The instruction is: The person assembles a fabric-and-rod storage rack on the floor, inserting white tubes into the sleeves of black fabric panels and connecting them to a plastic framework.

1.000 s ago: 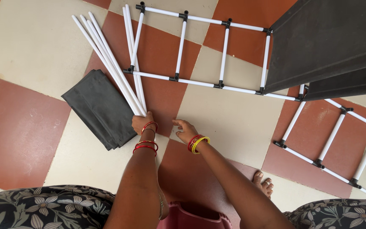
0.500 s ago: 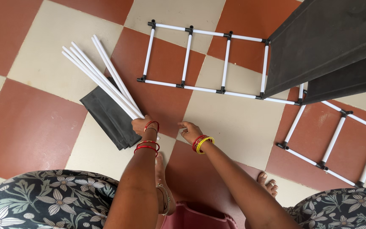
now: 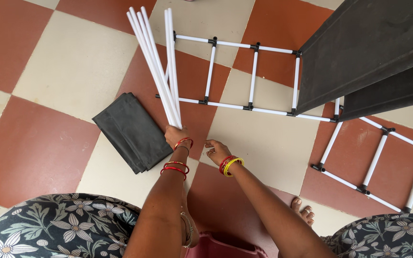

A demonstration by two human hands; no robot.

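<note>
My left hand (image 3: 176, 136) grips the near ends of a bundle of several white plastic tubes (image 3: 156, 62), which fan up and away over the floor. My right hand (image 3: 215, 150) hovers just right of it with fingers apart, holding nothing. Both wrists wear red bangles. A folded black fabric sheet (image 3: 132, 131) lies on the floor left of my left hand. Beyond the hands lies a ladder-like frame of white tubes with black connectors (image 3: 252, 79).
A dark fabric-covered shelf panel (image 3: 369, 48) rises at the upper right, with a second white tube frame (image 3: 374, 162) on the floor below it. The floor is red and cream checkered tile. My floral-clothed knees (image 3: 58, 224) and a bare foot (image 3: 302, 210) are near.
The tube bundle has swung from pointing up-left to more upright, and the camera has shifted. My left hand keeps its grip; my right hand stays beside it.
</note>
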